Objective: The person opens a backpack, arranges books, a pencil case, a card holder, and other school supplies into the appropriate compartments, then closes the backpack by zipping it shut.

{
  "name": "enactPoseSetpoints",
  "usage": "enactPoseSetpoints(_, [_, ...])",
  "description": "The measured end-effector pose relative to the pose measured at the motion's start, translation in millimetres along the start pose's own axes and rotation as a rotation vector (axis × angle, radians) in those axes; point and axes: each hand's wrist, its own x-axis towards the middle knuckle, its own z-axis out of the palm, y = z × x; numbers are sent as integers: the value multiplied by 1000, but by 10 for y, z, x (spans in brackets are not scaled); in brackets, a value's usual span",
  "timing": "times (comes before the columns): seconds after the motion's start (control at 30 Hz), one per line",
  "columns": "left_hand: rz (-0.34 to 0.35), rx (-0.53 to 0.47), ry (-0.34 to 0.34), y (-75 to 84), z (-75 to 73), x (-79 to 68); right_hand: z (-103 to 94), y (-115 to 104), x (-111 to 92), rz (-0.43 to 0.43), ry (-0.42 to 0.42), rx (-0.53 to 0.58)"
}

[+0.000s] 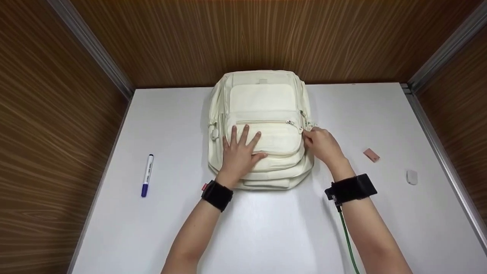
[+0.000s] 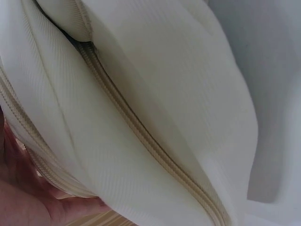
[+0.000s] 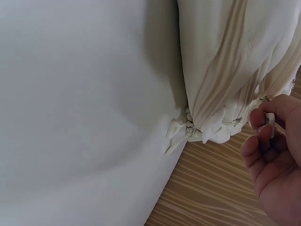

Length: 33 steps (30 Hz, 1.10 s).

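Observation:
A cream backpack [image 1: 262,99] lies on the white table, its zipped front pockets facing up. My left hand [image 1: 239,156] rests flat on the lower front pocket with the fingers spread. At the bag's right side my right hand [image 1: 323,144] pinches a zipper pull [image 3: 270,123] between thumb and finger. More pulls [image 3: 174,134] dangle from the bag's side in the right wrist view. A long closed zipper [image 2: 141,132] runs along the bag in the left wrist view, where only part of the left hand [image 2: 28,188] shows.
On the left of the table [image 1: 266,236] lies a white marker [image 1: 147,175] with a blue end. A small pink piece [image 1: 371,155] and a small white object [image 1: 411,177] lie to the right. Wood-grain panels [image 1: 243,38] stand behind and at both sides. A green cable [image 1: 348,239] trails from the right wristband.

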Motion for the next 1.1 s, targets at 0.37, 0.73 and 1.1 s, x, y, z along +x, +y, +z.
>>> enactPoseSetpoints(0.37, [8, 2, 4, -4, 31, -25, 12, -73, -110, -40, -31, -29])
enactPoseSetpoints(0.73, [-13, -15, 2, -45, 25, -18, -74, -202, -122, -26, -132, 12])
enactPoseSetpoints(1.1, [-13, -23, 0, -36, 19, -14, -123, -288, -201, 15, -183, 73])
